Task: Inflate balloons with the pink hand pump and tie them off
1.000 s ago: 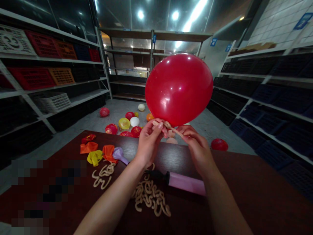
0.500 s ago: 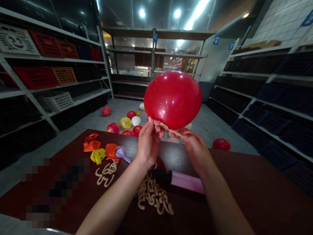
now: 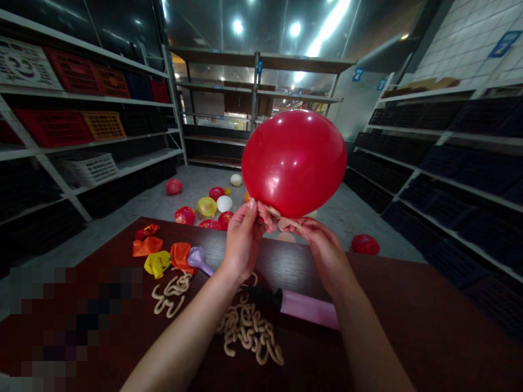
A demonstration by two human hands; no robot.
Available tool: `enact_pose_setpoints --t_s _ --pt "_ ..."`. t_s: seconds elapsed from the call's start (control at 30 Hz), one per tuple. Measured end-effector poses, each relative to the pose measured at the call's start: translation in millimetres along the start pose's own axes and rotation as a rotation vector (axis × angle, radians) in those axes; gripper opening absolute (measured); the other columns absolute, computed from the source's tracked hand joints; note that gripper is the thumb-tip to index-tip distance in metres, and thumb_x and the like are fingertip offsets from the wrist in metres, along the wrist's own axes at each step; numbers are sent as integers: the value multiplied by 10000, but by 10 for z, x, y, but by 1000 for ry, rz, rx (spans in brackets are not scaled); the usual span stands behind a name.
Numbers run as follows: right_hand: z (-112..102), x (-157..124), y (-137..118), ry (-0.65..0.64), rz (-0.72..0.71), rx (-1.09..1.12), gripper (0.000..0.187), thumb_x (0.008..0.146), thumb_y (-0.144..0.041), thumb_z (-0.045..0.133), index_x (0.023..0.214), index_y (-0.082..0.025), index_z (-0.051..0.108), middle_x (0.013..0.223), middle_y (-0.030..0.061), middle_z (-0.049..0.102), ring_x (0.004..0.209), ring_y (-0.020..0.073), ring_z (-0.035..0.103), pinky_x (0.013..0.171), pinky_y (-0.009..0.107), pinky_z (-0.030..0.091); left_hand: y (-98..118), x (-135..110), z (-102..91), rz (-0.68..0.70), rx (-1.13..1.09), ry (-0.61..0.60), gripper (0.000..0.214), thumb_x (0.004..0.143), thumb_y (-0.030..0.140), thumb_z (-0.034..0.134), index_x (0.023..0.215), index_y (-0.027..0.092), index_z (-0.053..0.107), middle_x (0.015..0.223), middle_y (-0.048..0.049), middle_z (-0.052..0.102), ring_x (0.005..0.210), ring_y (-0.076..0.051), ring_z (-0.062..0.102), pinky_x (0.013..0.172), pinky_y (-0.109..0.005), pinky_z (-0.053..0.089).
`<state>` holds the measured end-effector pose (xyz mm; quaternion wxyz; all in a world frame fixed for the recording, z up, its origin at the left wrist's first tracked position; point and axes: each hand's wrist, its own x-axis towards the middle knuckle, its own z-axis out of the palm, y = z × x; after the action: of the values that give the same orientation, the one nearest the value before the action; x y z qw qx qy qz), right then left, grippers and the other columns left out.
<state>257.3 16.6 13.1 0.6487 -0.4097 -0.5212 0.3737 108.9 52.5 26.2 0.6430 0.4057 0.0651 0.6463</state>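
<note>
A large inflated red balloon (image 3: 294, 162) is held up over the table's far edge. My left hand (image 3: 244, 237) is closed at the balloon's lower side, pinching near its neck, which the fingers hide. A tan rubber band (image 3: 291, 222) runs under the balloon, one end gripped by the closed fingertips of my right hand (image 3: 327, 247). Below my hands, a pink hand pump (image 3: 308, 309) with a black end lies on the table. Beside it sits a pile of loose tan bands (image 3: 249, 329).
Deflated balloons lie at the dark table's (image 3: 392, 310) left: orange (image 3: 147, 246), yellow (image 3: 157, 264) and lilac (image 3: 199, 258). Inflated balloons, among them a yellow one (image 3: 207, 206), rest on the floor beyond. Shelves with crates (image 3: 104, 124) line both sides. A pixelated patch hides the table's left corner.
The balloon has risen slightly and shifted a little right in view, while the table and its things have slid slightly left. Both hands keep their grip, with the band still between them.
</note>
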Motion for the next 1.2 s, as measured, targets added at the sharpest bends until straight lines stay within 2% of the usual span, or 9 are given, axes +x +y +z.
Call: enact_pose_setpoints --t_s 0.1,0.3,0.5,0.57,0.67,0.77,0.87,0.97,1.2 --pt "-39 2 -91 -19 -26 -102 264 857 -429 564 671 -242 567 820 12 637 907 210 588 943 367 418 -56 -38 22 49 214 -45 290 953 407 599 801 166 648 720 -25 617 658 -123 566 651 -228 472" --pt "-237 38 -190 135 -59 -210 301 855 -499 561 738 -230 626 803 19 648 864 210 599 865 334 432 -313 77 29 176 504 -26 293 963 432 575 861 173 666 815 -37 650 782 -156 601 769 -272 484" --pt "-474 102 -195 292 -106 -133 294 817 -490 595 694 -223 614 769 22 651 792 200 605 813 333 450 -814 771 9 267 622 29 281 982 426 521 944 173 637 874 -54 664 812 -168 626 757 -285 501" --pt "-511 100 -228 309 -112 -103 279 822 -466 597 678 -227 590 763 15 643 796 196 608 819 329 449 -1039 1099 -2 261 675 -41 227 967 354 546 1074 174 633 1088 -93 680 1014 -196 642 932 -335 489" --pt "-548 81 -290 328 -125 -84 257 825 -437 598 670 -234 568 753 5 629 790 192 602 827 329 452 -1336 1470 7 100 745 -203 544 860 189 651 1383 194 502 1476 -140 507 1384 -250 460 1143 -413 358" --pt "-590 64 -325 321 -135 -97 249 834 -434 602 679 -240 579 756 6 628 810 199 602 852 339 454 -1474 1553 9 7 812 -309 650 880 178 613 1494 218 405 1548 -137 434 1427 -258 417 1180 -461 314" --pt "-628 59 -339 271 -153 -124 283 856 -456 584 670 -243 562 754 11 625 820 207 605 860 346 455 -1428 1413 -73 -10 877 -353 611 907 228 602 1490 201 423 1486 -154 508 1392 -263 467 1157 -476 352" --pt "-629 29 -392 166 -143 -206 318 886 -487 547 684 -242 551 759 12 621 814 201 598 834 335 455 -1235 1191 -273 -60 923 -301 551 897 228 617 1432 182 491 1401 -171 583 1338 -271 527 1128 -483 389" --pt "-573 -257 -408 -448 69 -662 284 889 -508 573 892 -243 676 905 15 693 863 202 633 811 332 464 -431 349 -982 -63 1041 -112 377 902 229 595 1274 168 595 1246 -140 678 1193 -242 627 1029 -413 480"
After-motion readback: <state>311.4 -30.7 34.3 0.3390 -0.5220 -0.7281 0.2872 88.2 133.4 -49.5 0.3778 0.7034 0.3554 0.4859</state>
